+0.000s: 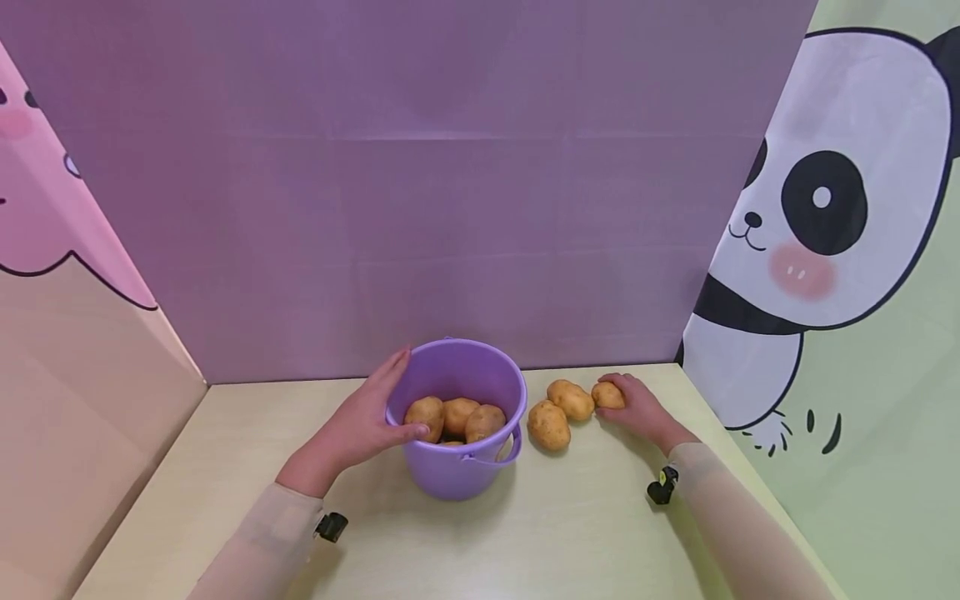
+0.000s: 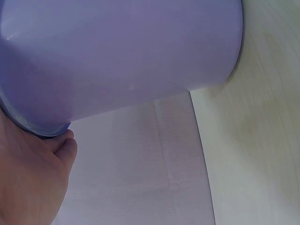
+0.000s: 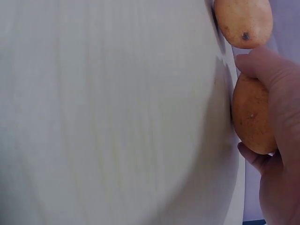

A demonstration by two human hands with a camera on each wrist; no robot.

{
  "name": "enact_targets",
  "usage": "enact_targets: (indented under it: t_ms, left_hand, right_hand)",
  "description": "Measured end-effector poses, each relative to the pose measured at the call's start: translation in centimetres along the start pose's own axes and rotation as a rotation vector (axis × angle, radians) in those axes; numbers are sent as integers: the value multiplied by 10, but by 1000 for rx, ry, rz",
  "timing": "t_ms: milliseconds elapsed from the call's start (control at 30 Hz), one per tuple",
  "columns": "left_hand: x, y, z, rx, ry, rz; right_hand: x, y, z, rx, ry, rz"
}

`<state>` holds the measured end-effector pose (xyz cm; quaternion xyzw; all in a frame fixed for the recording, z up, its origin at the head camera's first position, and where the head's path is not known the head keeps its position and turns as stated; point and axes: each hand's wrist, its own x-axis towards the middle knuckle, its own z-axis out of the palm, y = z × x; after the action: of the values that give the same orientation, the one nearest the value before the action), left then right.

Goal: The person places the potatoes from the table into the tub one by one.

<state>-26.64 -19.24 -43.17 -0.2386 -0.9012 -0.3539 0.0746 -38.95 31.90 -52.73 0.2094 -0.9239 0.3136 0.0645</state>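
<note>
A purple bucket stands on the pale table with several potatoes inside. My left hand grips the bucket's left rim, thumb hooked over the edge; in the left wrist view the bucket wall fills the frame above my left hand. Two loose potatoes lie just right of the bucket. My right hand curls round a third potato on the table; the right wrist view shows that potato held in my fingers, beside another potato.
A purple backdrop closes the table's far side. A pink panel stands at the left and a panda-printed panel at the right. The bucket's handle hangs down at its front.
</note>
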Motion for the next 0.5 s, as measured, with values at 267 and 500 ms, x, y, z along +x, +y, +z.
enact_targets:
  t_ms: [267,500]
  left_hand:
    - [0,0,0,8,5,9]
    - [0,0,1,8,1,12]
  right_hand:
    - [-2,1,-4,43,30,42]
    - [3,-7,-14,81,55,30]
